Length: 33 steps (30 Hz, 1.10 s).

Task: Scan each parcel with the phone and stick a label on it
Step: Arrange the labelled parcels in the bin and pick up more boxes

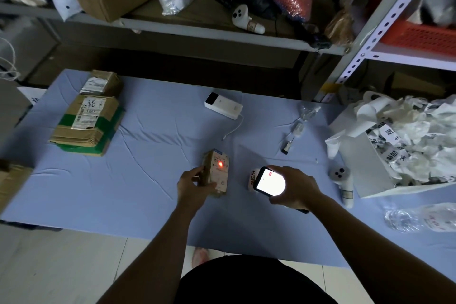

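A small cardboard parcel (218, 171) lies on the blue cloth near the middle, with a red scan dot glowing on its white shipping label. My left hand (195, 186) grips the parcel's left side and near end. My right hand (294, 186) holds a phone (270, 181) just right of the parcel, its screen bright white. A roll of printed labels (253, 177) peeks out from under the phone's left edge. Two larger cardboard parcels (86, 123) sit stacked at the far left of the cloth, one small box (101, 82) behind them.
A white power bank (223, 105) with a cable lies at the back centre. A white box full of peeled label backing (404, 145) stands at the right. A white controller (343, 185) and a plastic bottle (419, 217) lie near it. Shelving with bags rises behind.
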Each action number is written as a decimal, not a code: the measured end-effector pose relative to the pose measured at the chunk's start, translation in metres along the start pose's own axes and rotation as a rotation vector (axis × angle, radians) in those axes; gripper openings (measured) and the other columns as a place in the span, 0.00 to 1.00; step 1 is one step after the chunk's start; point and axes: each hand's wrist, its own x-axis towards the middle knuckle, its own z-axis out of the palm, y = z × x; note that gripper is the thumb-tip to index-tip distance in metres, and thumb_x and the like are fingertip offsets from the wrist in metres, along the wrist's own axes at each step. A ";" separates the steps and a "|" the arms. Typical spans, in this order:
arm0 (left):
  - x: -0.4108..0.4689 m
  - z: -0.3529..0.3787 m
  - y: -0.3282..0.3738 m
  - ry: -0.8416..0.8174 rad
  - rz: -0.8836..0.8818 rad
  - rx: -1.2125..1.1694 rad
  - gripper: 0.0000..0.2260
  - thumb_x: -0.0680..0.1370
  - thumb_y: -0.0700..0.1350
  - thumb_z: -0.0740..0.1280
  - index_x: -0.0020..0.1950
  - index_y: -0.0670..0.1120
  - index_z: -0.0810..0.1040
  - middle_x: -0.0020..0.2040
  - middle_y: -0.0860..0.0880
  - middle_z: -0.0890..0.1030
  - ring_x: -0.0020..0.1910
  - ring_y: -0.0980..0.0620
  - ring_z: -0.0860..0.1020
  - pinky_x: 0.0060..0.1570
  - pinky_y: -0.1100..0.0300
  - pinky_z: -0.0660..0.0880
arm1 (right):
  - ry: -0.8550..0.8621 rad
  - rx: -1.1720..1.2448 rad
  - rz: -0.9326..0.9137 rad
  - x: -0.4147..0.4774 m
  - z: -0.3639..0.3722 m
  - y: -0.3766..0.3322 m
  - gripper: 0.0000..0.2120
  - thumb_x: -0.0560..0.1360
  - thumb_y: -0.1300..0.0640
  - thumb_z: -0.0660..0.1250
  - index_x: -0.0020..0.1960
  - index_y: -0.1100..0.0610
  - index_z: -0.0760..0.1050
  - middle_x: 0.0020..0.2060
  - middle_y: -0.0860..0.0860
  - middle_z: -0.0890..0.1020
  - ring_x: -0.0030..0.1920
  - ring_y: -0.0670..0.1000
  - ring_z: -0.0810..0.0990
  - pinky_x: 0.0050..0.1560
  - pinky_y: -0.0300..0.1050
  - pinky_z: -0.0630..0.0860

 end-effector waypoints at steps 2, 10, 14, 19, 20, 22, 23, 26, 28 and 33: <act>0.000 0.001 0.001 0.007 0.010 0.001 0.31 0.64 0.41 0.83 0.65 0.48 0.79 0.56 0.49 0.80 0.52 0.54 0.80 0.45 0.61 0.80 | 0.004 0.008 -0.002 0.000 -0.002 0.003 0.47 0.62 0.35 0.76 0.76 0.38 0.59 0.64 0.44 0.77 0.63 0.50 0.74 0.51 0.45 0.70; -0.001 0.003 0.004 0.018 0.005 -0.024 0.30 0.64 0.37 0.82 0.64 0.49 0.80 0.54 0.51 0.80 0.52 0.55 0.79 0.38 0.66 0.79 | 0.036 -0.012 -0.006 -0.002 -0.008 0.015 0.47 0.61 0.34 0.76 0.76 0.37 0.59 0.65 0.42 0.77 0.65 0.49 0.74 0.58 0.49 0.72; 0.000 0.005 0.006 0.027 0.002 -0.049 0.30 0.63 0.35 0.81 0.63 0.50 0.81 0.54 0.51 0.80 0.52 0.54 0.80 0.43 0.60 0.81 | 0.020 -0.010 -0.019 -0.003 -0.014 0.023 0.47 0.60 0.34 0.75 0.75 0.37 0.60 0.64 0.41 0.77 0.65 0.48 0.74 0.58 0.49 0.73; 0.002 0.005 0.003 0.034 -0.008 -0.016 0.29 0.65 0.37 0.81 0.64 0.49 0.80 0.55 0.49 0.80 0.53 0.51 0.80 0.48 0.53 0.83 | -0.003 -0.011 -0.010 -0.006 -0.017 0.031 0.46 0.61 0.37 0.76 0.75 0.38 0.61 0.64 0.42 0.78 0.64 0.49 0.75 0.57 0.48 0.73; 0.001 0.006 0.003 0.027 -0.015 -0.016 0.29 0.66 0.38 0.81 0.65 0.49 0.80 0.55 0.49 0.80 0.53 0.50 0.80 0.49 0.53 0.83 | -0.009 0.010 0.001 -0.007 -0.016 0.033 0.45 0.62 0.38 0.77 0.75 0.38 0.62 0.64 0.42 0.78 0.64 0.49 0.75 0.57 0.48 0.74; 0.000 0.009 0.003 0.003 -0.020 -0.003 0.27 0.67 0.40 0.81 0.65 0.48 0.79 0.53 0.49 0.81 0.52 0.50 0.81 0.49 0.54 0.82 | 0.001 0.076 0.039 -0.009 -0.013 0.038 0.43 0.62 0.40 0.78 0.73 0.40 0.64 0.62 0.44 0.78 0.63 0.50 0.75 0.58 0.50 0.77; -0.001 0.011 0.004 -0.012 -0.017 0.007 0.26 0.68 0.41 0.81 0.65 0.48 0.79 0.52 0.50 0.82 0.51 0.50 0.81 0.48 0.56 0.81 | 0.025 0.121 0.071 -0.010 -0.010 0.043 0.42 0.63 0.41 0.78 0.73 0.42 0.65 0.61 0.46 0.77 0.62 0.51 0.75 0.57 0.51 0.78; -0.005 0.021 0.007 -0.037 -0.006 0.045 0.24 0.72 0.41 0.78 0.66 0.48 0.78 0.52 0.51 0.82 0.52 0.50 0.81 0.46 0.61 0.78 | 0.152 0.269 0.241 -0.014 0.005 0.060 0.40 0.64 0.43 0.80 0.72 0.48 0.69 0.56 0.51 0.75 0.56 0.53 0.77 0.55 0.52 0.80; -0.007 0.028 0.010 -0.053 -0.016 0.080 0.24 0.73 0.42 0.77 0.68 0.48 0.77 0.53 0.51 0.81 0.53 0.50 0.80 0.43 0.64 0.76 | 0.200 0.294 0.358 -0.019 0.017 0.074 0.40 0.64 0.42 0.80 0.71 0.50 0.70 0.55 0.53 0.76 0.54 0.53 0.77 0.52 0.51 0.80; -0.010 0.047 0.013 -0.054 -0.044 0.239 0.20 0.75 0.45 0.75 0.66 0.45 0.78 0.53 0.49 0.80 0.53 0.48 0.79 0.47 0.63 0.74 | 0.140 0.268 0.507 -0.025 0.045 0.106 0.42 0.63 0.39 0.78 0.73 0.46 0.67 0.59 0.54 0.76 0.61 0.57 0.77 0.55 0.56 0.80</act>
